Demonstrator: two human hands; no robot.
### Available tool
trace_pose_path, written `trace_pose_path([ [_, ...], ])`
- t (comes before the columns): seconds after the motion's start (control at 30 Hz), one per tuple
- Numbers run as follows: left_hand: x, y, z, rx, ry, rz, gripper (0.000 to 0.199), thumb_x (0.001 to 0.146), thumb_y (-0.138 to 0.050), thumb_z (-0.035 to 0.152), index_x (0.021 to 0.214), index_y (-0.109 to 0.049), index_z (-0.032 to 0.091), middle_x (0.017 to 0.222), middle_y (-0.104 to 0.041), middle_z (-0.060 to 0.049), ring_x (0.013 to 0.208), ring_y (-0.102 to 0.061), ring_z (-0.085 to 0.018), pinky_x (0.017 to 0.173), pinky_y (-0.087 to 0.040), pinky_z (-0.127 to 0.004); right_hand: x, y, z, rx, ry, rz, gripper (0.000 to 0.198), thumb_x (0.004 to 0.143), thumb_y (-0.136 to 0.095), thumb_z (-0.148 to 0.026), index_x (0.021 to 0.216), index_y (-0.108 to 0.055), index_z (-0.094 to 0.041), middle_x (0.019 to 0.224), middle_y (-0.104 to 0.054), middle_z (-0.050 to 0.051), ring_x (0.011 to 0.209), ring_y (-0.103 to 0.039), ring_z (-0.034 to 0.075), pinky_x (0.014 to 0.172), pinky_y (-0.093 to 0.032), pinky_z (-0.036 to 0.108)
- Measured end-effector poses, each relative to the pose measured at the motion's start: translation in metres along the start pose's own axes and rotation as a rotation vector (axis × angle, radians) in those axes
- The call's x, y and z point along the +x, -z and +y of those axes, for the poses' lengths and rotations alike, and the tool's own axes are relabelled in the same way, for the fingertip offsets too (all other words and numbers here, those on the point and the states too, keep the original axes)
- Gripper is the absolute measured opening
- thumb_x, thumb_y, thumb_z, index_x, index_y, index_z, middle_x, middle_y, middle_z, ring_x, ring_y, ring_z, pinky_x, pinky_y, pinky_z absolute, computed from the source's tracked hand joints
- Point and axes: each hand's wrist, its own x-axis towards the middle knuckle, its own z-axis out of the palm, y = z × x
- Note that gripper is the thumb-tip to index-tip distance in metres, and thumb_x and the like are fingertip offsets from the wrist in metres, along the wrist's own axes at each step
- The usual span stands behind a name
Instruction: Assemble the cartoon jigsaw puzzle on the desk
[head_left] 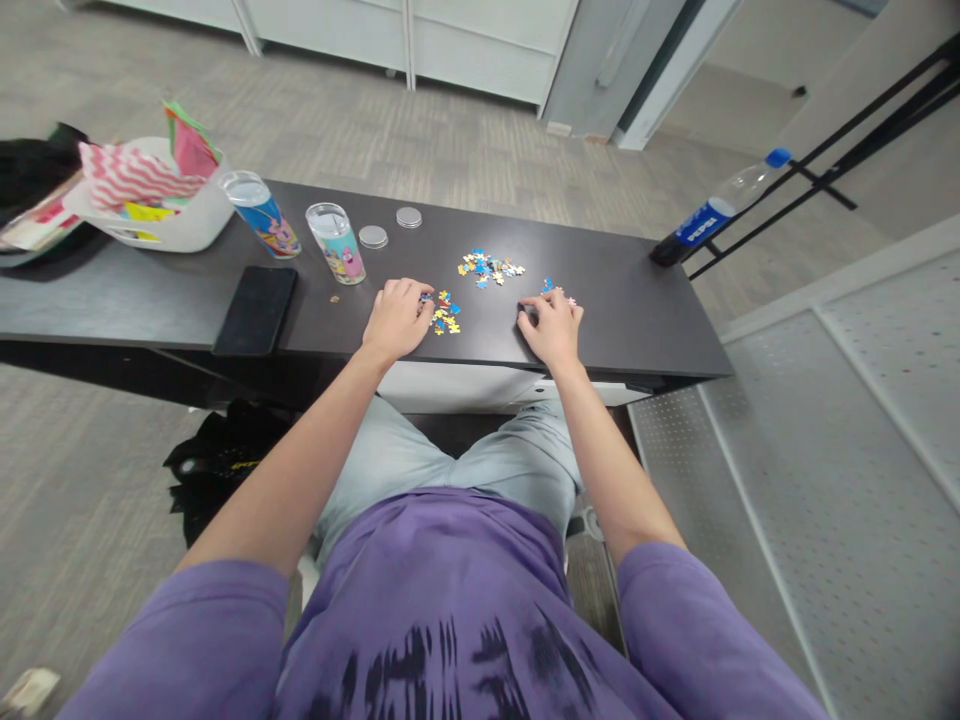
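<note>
Black table (637, 320), grey carpet (360, 125): both hands' fingers (407, 288) curl by puzzle pieces (448, 325), grip unclear.

Blue and yellow puzzle pieces (484, 268), black tabletop (480, 338), purple shirt (450, 570) with black streaks, blue bottle cap (778, 158)

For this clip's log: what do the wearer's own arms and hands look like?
The left hand and right hand are ungloved, with no watch or bracelet visible. The forearms are bare. Plain purple sleeves end near the elbows, matching the shirt, which has dark, streaky front markings.
</note>
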Motion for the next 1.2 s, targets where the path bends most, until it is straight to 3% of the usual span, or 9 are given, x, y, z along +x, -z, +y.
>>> trace_pose_path([
  [0.2, 0.001, 0.000, 0.000, 0.005, -0.003, 0.001, 0.040, 0.121, -0.057, 0.027, 0.151, -0.084, 0.024, 0.166, -0.082, -0.021, 0.163, -0.067, -0.045, 0.145, -0.052, -0.067, 0.025, -0.015, -0.026, 0.014, 0.041, -0.039, 0.042, 0.121, -0.075, -0.034, 0.160, -0.086, -0.024, 0.165, -0.078, 0.028, 0.157, -0.073, 0.049, 0.140, -0.046, 0.072],
  [0.27, 0.001, 0.000, 0.000, 0.008, -0.003, 0.003, 0.040, 0.120, -0.057, 0.026, 0.150, -0.084, 0.024, 0.165, -0.082, -0.022, 0.161, -0.067, -0.045, 0.145, -0.052, -0.068, 0.038, -0.022, -0.035, 0.006, -0.009, -0.041, 0.042, 0.122, -0.074, -0.033, 0.161, -0.083, -0.020, 0.166, -0.077, 0.030, 0.157, -0.073, 0.049, 0.138, -0.046, 0.071],
  [0.4, 0.001, 0.000, -0.001, 0.012, -0.008, 0.007, 0.038, 0.121, -0.058, 0.028, 0.149, -0.084, 0.026, 0.163, -0.083, -0.020, 0.159, -0.068, -0.044, 0.142, -0.055, -0.067, 0.059, -0.034, -0.045, -0.003, -0.126, 0.001, 0.030, 0.123, -0.074, -0.035, 0.145, -0.086, -0.018, 0.164, -0.077, 0.031, 0.152, -0.074, 0.049, 0.137, -0.045, 0.071],
  [0.53, 0.001, 0.000, -0.001, 0.012, -0.008, 0.009, 0.037, 0.121, -0.059, 0.029, 0.149, -0.084, 0.027, 0.162, -0.083, -0.019, 0.160, -0.067, -0.044, 0.143, -0.055, -0.066, 0.067, -0.043, -0.046, 0.043, -0.127, 0.057, 0.017, 0.121, -0.072, -0.030, 0.126, -0.086, -0.023, 0.154, -0.082, 0.026, 0.144, -0.076, 0.046, 0.134, -0.047, 0.070],
  [0.9, 0.002, -0.001, -0.001, 0.009, 0.005, -0.008, 0.038, 0.122, -0.060, 0.029, 0.153, -0.081, 0.024, 0.168, -0.081, -0.021, 0.164, -0.067, -0.044, 0.146, -0.050, -0.066, 0.041, -0.023, -0.039, 0.123, -0.015, -0.015, 0.017, 0.113, -0.071, -0.021, 0.120, -0.085, -0.027, 0.149, -0.086, 0.018, 0.149, -0.077, 0.042, 0.132, -0.046, 0.060],
  [1.2, 0.001, -0.001, -0.001, 0.011, 0.001, -0.011, 0.040, 0.122, -0.058, 0.027, 0.155, -0.081, 0.023, 0.168, -0.081, -0.021, 0.164, -0.066, -0.045, 0.145, -0.052, -0.067, 0.023, -0.016, -0.038, 0.032, 0.044, -0.065, 0.036, 0.119, -0.067, -0.023, 0.140, -0.097, -0.025, 0.148, -0.084, 0.021, 0.148, -0.077, 0.043, 0.130, -0.045, 0.061],
])
